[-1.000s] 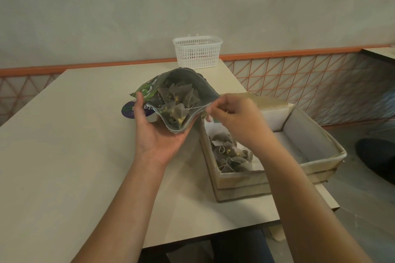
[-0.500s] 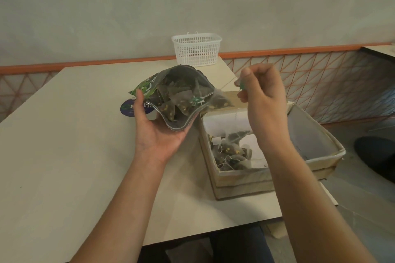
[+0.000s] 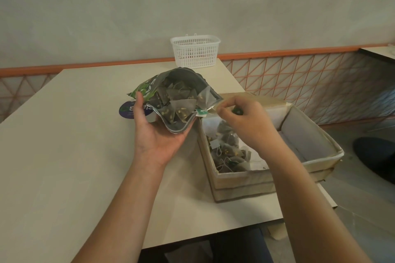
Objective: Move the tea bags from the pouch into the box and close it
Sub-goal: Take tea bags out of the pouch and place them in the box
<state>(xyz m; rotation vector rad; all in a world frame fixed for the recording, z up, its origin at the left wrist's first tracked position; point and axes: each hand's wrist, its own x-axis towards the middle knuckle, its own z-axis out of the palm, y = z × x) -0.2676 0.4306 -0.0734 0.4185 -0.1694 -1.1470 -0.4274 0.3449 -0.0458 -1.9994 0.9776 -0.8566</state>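
My left hand (image 3: 158, 132) holds the open green pouch (image 3: 171, 92) from below, thumb on its left side. The pouch's mouth faces me and shows several pyramid tea bags (image 3: 181, 107). My right hand (image 3: 245, 121) is at the right corner of the pouch's mouth, fingers curled, pinching a tea bag's string and small green tag (image 3: 202, 111). The open cardboard box (image 3: 241, 179) stands on the table just right of the pouch, under my right hand. Several tea bags (image 3: 230, 153) lie in its near left corner.
A white plastic basket (image 3: 195, 51) stands at the far edge of the beige table (image 3: 64, 156). The box sits at the table's right edge, which drops to the floor. An orange lattice railing (image 3: 299, 77) runs behind.
My right hand rose from the pouch to above the box with a tea bag, and is now back down at the pouch's mouth. My left hand and the pouch barely moved.
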